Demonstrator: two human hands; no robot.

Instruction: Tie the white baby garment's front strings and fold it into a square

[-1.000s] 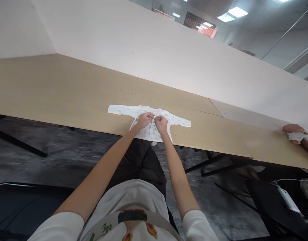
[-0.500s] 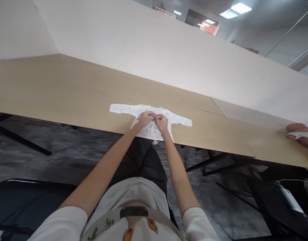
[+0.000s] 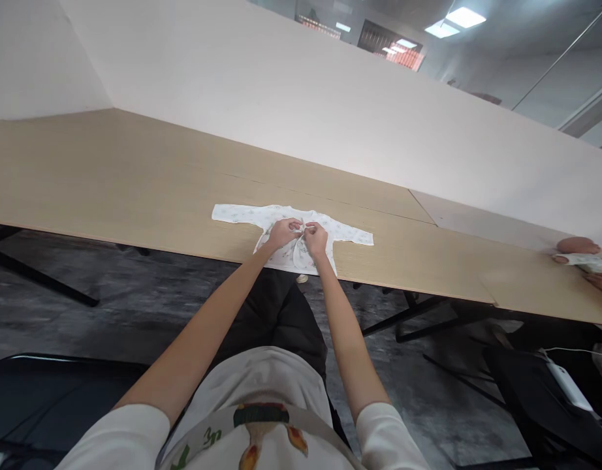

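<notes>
A small white long-sleeved baby shirt (image 3: 291, 261) with a faint scattered print lies front up on the table, its sleeves spread to both sides. My left hand (image 3: 284, 233) is over its chest, thumb and fingers pinched on a thin white tie. Close beside it, my right hand (image 3: 315, 238) also pinches the white tie at the middle of the front. A small pale loop or end of the tie stands up between the fingertips. The exact shape of the tie is partly hidden by my fingers.
The long wooden table (image 3: 134, 176) runs along a white partition (image 3: 262, 85). At its far right lies a doll-like figure (image 3: 578, 245) with white cloth on it. A black chair (image 3: 61, 391) stands at lower left, and another dark chair (image 3: 521, 385) holds a white device (image 3: 568, 386).
My hands stay at the shirt's front, and a bit more of the white tie shows between my fingertips. At far right, the white cloth by the doll-like figure has shifted.
</notes>
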